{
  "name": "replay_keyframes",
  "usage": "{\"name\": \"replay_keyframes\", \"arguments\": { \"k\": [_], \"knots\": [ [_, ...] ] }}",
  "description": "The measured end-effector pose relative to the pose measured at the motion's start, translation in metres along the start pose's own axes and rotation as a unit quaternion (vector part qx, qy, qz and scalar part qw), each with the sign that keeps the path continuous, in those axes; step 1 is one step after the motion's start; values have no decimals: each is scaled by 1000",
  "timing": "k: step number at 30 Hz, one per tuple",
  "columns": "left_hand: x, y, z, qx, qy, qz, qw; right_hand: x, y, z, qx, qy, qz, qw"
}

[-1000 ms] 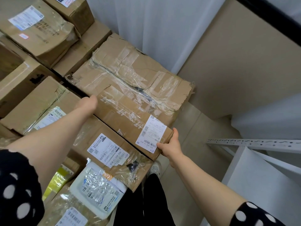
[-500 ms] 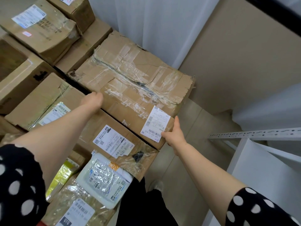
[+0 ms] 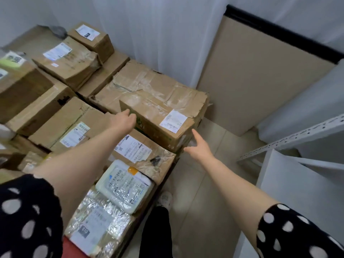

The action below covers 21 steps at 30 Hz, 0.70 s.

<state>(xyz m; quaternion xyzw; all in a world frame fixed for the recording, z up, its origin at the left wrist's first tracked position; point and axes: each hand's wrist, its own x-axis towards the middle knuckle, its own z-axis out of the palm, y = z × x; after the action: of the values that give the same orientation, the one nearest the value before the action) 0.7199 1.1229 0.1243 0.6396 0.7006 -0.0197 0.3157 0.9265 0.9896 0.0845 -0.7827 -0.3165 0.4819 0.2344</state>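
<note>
A large, battered cardboard box (image 3: 152, 101), criss-crossed with clear tape and bearing a white label (image 3: 174, 121), lies on top of other parcels by the curtain. Its near side with green print faces me. My left hand (image 3: 124, 119) reaches to the box's near-left corner and touches it with relaxed fingers. My right hand (image 3: 198, 148) hovers just off the near-right corner, fingers straight and spread, holding nothing.
Several taped cardboard boxes (image 3: 68, 62) fill the left. A labelled parcel (image 3: 133, 148) and a white plastic-wrapped packet (image 3: 124, 185) lie nearer me. A beige board (image 3: 260, 81) leans on the wall. A white metal shelf frame (image 3: 290, 138) stands right, over tiled floor (image 3: 195, 211).
My right hand has let go of the box's near-right corner and opened. My left hand has loosened at the near-left corner. The view has pulled back and the box's near side now shows.
</note>
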Motion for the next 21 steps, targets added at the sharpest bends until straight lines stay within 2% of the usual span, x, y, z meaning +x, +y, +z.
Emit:
{"name": "replay_keyframes", "arguments": {
  "k": [6,14,21],
  "knots": [
    [-26,23,19,-32,-42,41,998,-5,-13,-4,-40,-5,-9,999],
    [28,24,7,-42,-58,-9,997,44,-41,1,-84,12,24,996],
    [74,25,10,-15,-56,-32,998,92,-37,-3,-50,38,92,994]
  ]
}}
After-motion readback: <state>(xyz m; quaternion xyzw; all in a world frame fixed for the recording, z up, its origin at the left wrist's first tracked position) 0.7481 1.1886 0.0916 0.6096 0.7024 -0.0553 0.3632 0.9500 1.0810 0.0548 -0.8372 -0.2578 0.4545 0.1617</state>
